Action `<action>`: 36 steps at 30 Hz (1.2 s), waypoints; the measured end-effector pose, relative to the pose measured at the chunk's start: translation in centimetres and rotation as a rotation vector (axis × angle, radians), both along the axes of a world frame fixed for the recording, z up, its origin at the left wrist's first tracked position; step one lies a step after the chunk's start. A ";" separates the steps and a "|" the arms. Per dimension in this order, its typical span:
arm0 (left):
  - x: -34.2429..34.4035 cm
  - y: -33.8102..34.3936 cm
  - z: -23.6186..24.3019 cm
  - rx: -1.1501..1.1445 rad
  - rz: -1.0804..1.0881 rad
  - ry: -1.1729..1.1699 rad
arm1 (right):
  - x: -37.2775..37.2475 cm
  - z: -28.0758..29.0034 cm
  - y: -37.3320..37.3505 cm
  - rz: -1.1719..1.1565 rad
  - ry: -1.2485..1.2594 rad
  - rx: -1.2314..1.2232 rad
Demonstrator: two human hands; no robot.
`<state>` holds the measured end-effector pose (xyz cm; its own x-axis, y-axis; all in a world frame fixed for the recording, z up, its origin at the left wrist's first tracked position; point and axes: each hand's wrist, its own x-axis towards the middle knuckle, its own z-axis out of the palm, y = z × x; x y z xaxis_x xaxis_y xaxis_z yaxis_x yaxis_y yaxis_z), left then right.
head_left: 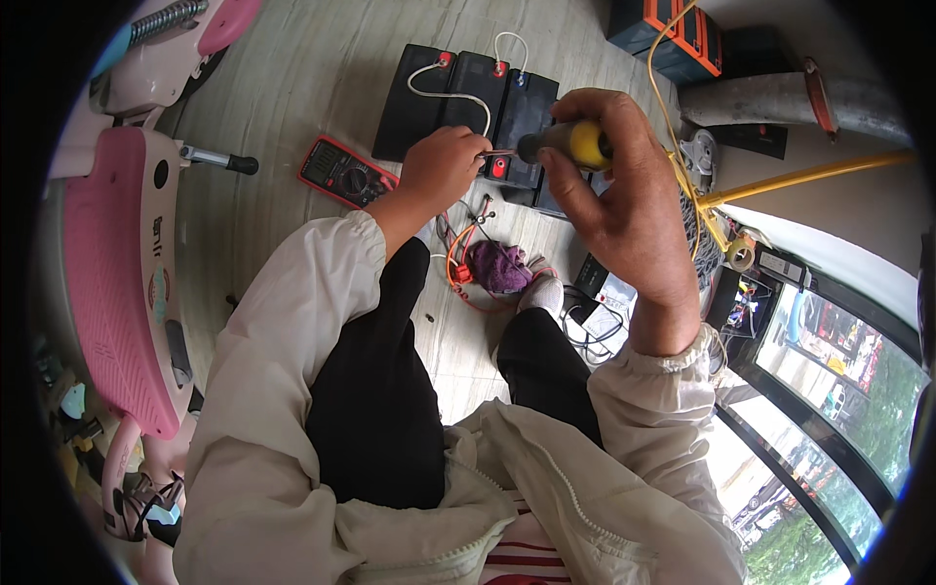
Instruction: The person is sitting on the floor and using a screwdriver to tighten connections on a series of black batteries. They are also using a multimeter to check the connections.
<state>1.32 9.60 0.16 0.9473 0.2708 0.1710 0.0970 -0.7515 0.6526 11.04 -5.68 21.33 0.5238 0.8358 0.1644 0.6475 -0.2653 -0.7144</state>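
My right hand (629, 210) grips a screwdriver (585, 146) by its yellow and dark handle. The thin shaft points left, toward the fingertips of my left hand (436, 168). Those fingers are pinched together over the near end of the black batteries; what they hold is hidden. Three batteries, a left one (405, 122), a middle one (478, 73) and a right one (533, 97), stand side by side on the floor. A white wire (453, 96) runs from a red terminal on the left battery. Another white wire (514, 35) loops between the other two at the far end.
A red multimeter (341, 174) lies left of the batteries. Near my feet are a purple cloth (499, 266) and red and orange leads (453, 255). A pink scooter (112, 283) stands at left. To the right are a yellow pole (809, 177) and an orange-black case (668, 39).
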 end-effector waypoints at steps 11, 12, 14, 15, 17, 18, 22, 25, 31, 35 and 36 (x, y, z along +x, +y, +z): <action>0.5 -0.3 -0.4 0.003 0.007 0.005 | 0.0 0.1 -0.9 0.017 -0.037 0.023; 0.6 -0.4 -0.4 -0.002 0.005 0.005 | 0.0 -0.1 -0.9 -0.010 0.020 0.025; 0.5 -0.2 -0.4 -0.005 0.005 0.008 | -0.1 -0.7 -1.0 -0.058 0.138 0.033; 0.5 -0.2 -0.4 -0.007 0.008 0.012 | 0.0 -0.6 -1.0 -0.040 0.102 0.039; 0.5 -0.2 -0.4 -0.014 0.010 0.019 | 0.2 -0.5 -1.2 -0.008 0.028 0.046; 0.5 -0.2 -0.4 -0.011 0.013 0.024 | 0.3 -0.4 -1.3 0.014 0.019 0.055; 0.5 -0.3 -0.5 -0.001 0.021 0.026 | 0.3 -0.2 -1.2 0.035 -0.008 0.060; 0.5 -0.3 -0.4 0.011 0.016 0.020 | 0.2 -0.6 -1.1 -0.006 -0.010 0.039; 0.5 -0.2 -0.3 0.013 0.002 0.042 | 0.3 -0.7 -1.0 0.040 -0.051 0.077; 0.5 -0.2 -0.2 0.019 0.003 0.030 | 0.0 -0.1 -0.8 0.046 -0.083 0.049; 0.4 -0.2 -0.2 0.012 0.000 0.038 | 0.0 0.0 -0.8 0.042 -0.104 0.035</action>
